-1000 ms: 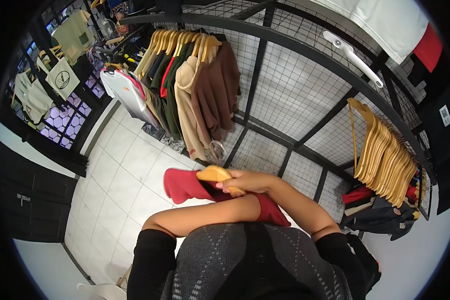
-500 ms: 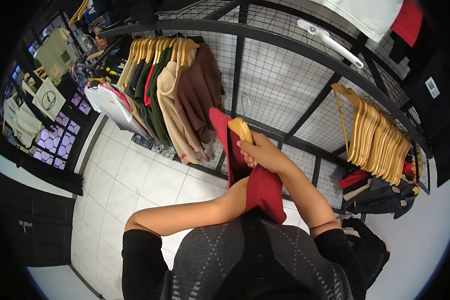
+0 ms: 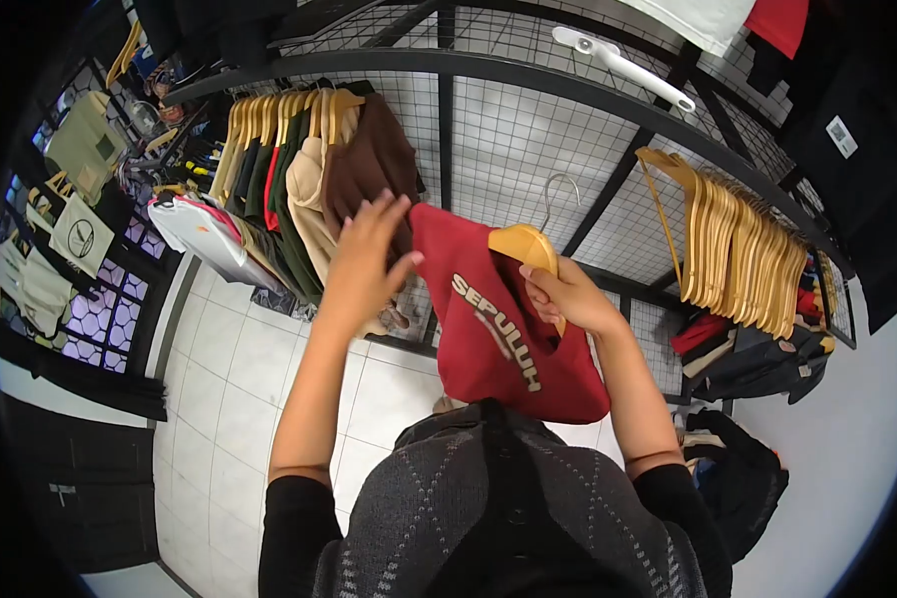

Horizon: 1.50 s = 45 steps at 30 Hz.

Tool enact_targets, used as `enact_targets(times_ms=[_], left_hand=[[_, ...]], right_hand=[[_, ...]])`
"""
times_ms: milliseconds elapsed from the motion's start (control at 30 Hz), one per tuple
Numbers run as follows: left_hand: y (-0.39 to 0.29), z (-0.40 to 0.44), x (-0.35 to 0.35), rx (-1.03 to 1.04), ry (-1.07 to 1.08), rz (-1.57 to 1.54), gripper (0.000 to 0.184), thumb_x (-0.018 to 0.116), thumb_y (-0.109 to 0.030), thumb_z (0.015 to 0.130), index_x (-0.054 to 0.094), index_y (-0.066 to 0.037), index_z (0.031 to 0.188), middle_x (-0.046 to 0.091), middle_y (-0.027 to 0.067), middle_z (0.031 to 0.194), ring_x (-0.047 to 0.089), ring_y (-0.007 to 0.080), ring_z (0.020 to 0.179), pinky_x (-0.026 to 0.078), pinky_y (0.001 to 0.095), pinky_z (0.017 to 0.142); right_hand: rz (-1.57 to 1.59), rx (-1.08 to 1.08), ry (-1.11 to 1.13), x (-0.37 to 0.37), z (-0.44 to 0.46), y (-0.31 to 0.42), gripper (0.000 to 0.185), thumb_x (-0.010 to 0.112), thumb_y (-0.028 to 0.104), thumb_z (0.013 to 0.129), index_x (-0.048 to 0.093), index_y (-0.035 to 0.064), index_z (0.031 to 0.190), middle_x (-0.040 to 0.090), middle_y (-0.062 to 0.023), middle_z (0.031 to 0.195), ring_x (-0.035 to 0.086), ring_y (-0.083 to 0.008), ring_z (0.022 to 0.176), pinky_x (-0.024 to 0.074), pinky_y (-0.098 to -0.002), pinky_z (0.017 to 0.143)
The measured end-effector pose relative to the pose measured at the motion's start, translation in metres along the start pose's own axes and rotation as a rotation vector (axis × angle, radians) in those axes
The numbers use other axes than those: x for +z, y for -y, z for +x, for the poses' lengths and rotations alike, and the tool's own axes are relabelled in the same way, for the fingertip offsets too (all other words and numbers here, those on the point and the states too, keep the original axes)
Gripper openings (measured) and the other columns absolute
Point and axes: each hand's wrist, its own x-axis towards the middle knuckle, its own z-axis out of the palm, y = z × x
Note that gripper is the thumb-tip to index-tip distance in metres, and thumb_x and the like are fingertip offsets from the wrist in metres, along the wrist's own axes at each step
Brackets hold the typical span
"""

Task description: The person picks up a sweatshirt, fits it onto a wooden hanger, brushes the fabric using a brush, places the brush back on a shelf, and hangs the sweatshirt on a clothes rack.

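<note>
A red garment with pale "SEPULUH" lettering (image 3: 478, 314) hangs on a wooden hanger (image 3: 520, 242) in front of my chest. My right hand (image 3: 572, 295) is closed around the hanger's right arm, by the garment's neck opening. The metal hook (image 3: 560, 187) points up and away from me. My left hand (image 3: 371, 261) is off the cloth, just left of the garment's left shoulder, its fingers spread with nothing in them. Behind that hand hangs a brown hoodie (image 3: 369, 164) on the rail.
Hanging clothes, including a beige hoodie (image 3: 306, 179) and a white shirt (image 3: 204, 237), fill the left rail. Many bare wooden hangers (image 3: 733, 244) hang at the right above folded garments (image 3: 767, 364). A black-framed wire grid (image 3: 508, 130) stands ahead, over the tiled floor (image 3: 231, 399).
My left hand has come out from inside the red garment and moved up and left, opening. The garment's lettered front and the hanger's hook now show. My right hand keeps hold of the hanger, shifted right.
</note>
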Motion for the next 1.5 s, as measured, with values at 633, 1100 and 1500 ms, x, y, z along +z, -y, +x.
enact_targets(times_ms=[633, 1100, 1500], left_hand=[[0.03, -0.024, 0.081, -0.155, 0.188, -0.835, 0.025, 0.051, -0.018, 0.095, 0.047, -0.002, 0.076, 0.046, 0.0021, 0.075, 0.044, 0.0121, 0.074, 0.038, 0.024, 0.069], [-0.01, -0.019, 0.047, 0.01, -0.129, -0.53, 0.02, 0.054, -0.015, 0.09, 0.063, 0.001, 0.082, 0.063, 0.0082, 0.08, 0.059, 0.0216, 0.083, 0.019, 0.0475, 0.11], [0.015, -0.003, 0.015, 0.148, -0.494, -0.183, 0.026, 0.049, -0.032, 0.094, 0.059, -0.009, 0.097, 0.061, 0.0091, 0.108, 0.053, 0.026, 0.103, 0.022, 0.0466, 0.105]], right_hand=[[-0.525, -0.29, -0.183, -0.013, -0.024, -0.007, 0.026, 0.063, 0.025, 0.089, 0.06, -0.0001, 0.081, 0.051, 0.0027, 0.062, 0.041, -0.0048, 0.049, 0.0325, -0.0209, 0.046], [-0.596, -0.31, -0.122, -0.006, -0.037, 0.075, 0.025, 0.062, 0.024, 0.089, 0.062, -0.0006, 0.094, 0.058, -0.0012, 0.063, 0.051, -0.0075, 0.05, 0.0416, -0.0196, 0.05], [-0.442, -0.461, -0.321, -0.015, -0.059, 0.077, 0.023, 0.06, 0.023, 0.091, 0.057, 0.0007, 0.095, 0.059, -0.0027, 0.071, 0.048, -0.0053, 0.054, 0.0388, -0.0191, 0.05]])
